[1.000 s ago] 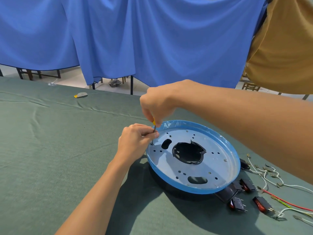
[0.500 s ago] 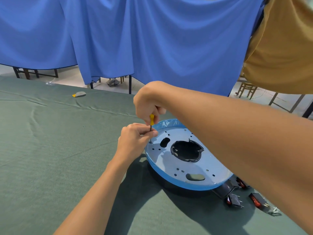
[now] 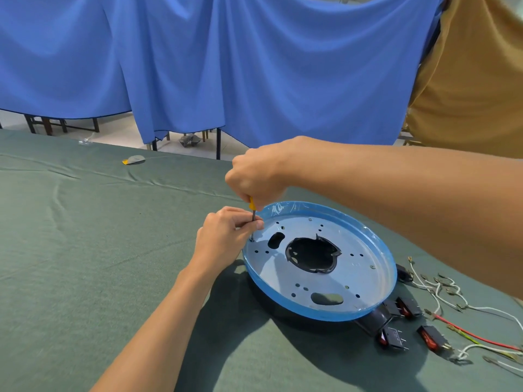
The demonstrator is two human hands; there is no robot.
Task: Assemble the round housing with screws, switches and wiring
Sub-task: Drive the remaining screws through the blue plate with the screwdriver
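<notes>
The left fingers [image 3: 249, 225] pinch the thin shaft of the screwdriver [image 3: 251, 204] just above its tip. They steady it over what looks like a small screw [image 3: 252, 239] in a hole at the left edge of the round housing [image 3: 311, 314]. The right fingers [image 3: 250, 192] are curled down round the yellow handle, which shows only as a short stub below them. To do this step well, I judge, the shaft should stand straight over the hole, with the pinch loose enough for it to spin. The turning should come from the right fingertips under light downward pressure, so the tip does not slip out and scratch the filmed plate. The left hand [image 3: 223, 239] lies knuckles up at the housing's left rim, its forearm running back to the near left across the worktop [image 3: 85, 264]. The right hand [image 3: 254, 174] hangs above it, wrist bent down, and its forearm crosses over the far side of the housing from the right. The housing lies flat, dished face up, right of centre on the worktop. The switches [image 3: 393, 338] and the wires [image 3: 452, 295] lie loose at its near right.
</notes>
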